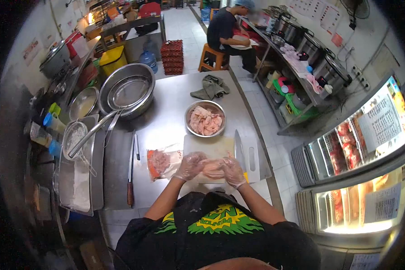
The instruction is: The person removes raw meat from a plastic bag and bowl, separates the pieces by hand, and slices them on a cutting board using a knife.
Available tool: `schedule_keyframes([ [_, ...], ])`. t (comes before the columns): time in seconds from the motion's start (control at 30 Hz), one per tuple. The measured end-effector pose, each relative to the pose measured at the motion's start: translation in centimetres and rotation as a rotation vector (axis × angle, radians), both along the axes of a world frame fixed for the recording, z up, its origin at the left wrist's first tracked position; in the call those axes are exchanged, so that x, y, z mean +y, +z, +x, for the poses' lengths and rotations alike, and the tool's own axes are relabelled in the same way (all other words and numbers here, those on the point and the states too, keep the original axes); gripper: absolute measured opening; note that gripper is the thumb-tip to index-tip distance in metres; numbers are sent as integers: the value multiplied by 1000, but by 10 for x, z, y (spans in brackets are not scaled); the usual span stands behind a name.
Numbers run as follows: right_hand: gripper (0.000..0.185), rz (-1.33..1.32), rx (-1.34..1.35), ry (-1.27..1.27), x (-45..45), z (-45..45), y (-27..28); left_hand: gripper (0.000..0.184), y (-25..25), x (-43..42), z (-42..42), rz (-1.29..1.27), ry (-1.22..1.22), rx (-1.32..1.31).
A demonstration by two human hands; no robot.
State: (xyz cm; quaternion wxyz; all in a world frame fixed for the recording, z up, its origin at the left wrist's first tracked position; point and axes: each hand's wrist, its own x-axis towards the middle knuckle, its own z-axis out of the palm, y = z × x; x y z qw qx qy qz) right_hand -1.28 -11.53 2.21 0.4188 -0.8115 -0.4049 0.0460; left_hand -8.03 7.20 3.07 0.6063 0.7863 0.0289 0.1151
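A piece of raw pale-pink meat (pixel 213 169), probably chicken, is stretched between my two hands over the white cutting board (pixel 198 143). My left hand (pixel 190 166), in a clear plastic glove, is closed on its left end. Gloved the same way, my right hand (pixel 234 173) grips the right end. A knife (pixel 238 146) lies along the board's right side, blade pointing away, close to my right hand. Beyond the board stands a steel bowl (pixel 187 119) holding more raw meat (pixel 205 120). Left of my left hand lies a clear plastic bag (pixel 170 153) with small meat pieces.
A sharpening steel (pixel 130 193) lies to the left. Large steel bowls (pixel 150 85), a strainer (pixel 76 135) and a floury tray (pixel 96 180) line the left side. A green cloth (pixel 210 87) rests at the far edge. Lit display fridges (pixel 310 162) stand right; a person (pixel 225 33) sits beyond.
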Motion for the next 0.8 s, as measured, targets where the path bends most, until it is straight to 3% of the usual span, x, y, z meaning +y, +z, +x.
schedule_keyframes([
  [0.03,15,21,130,-48,1,-7,16,9,-20,5,2,107,88,-183],
  [0.07,17,40,259,-89,2,-8,25,9,-28,11,2,115,119,-191],
  [0.13,20,35,-83,80,-1,-4,38,12,-39,22,5,450,196,-206],
  [0.17,22,108,124,93,-2,-6,47,15,-54,29,13,639,170,116],
  [0.2,23,68,236,76,-2,-4,48,15,-49,31,12,637,187,111],
  [0.27,25,-16,453,26,-3,1,48,20,-22,28,5,470,103,-36],
  [0.3,25,-80,461,7,2,-5,72,28,5,19,0,303,-35,52],
  [0.33,25,-112,470,-3,5,-8,76,28,-7,8,5,301,-39,57],
  [0.37,25,-144,479,-12,7,-12,81,32,-29,-4,13,89,-166,44],
  [0.4,24,-86,358,76,10,-12,75,35,-30,-12,14,-124,-290,29],
  [0.43,23,-28,233,161,13,-10,69,35,-32,-16,12,-124,-290,32],
  [0.53,21,10,31,107,15,-2,50,32,-15,-27,0,-348,-310,16],
  [0.6,19,-20,129,-21,14,-1,53,23,0,-29,-9,-713,-176,277],
  [0.67,16,-47,250,-201,3,-2,48,17,-42,-27,-7,-930,-167,152],
  [0.73,14,-32,111,-238,-3,1,26,16,-59,-32,-5,-559,-99,-3],
  [0.8,15,54,183,-299,-8,4,-2,15,-50,-38,-6,-927,219,196],
])
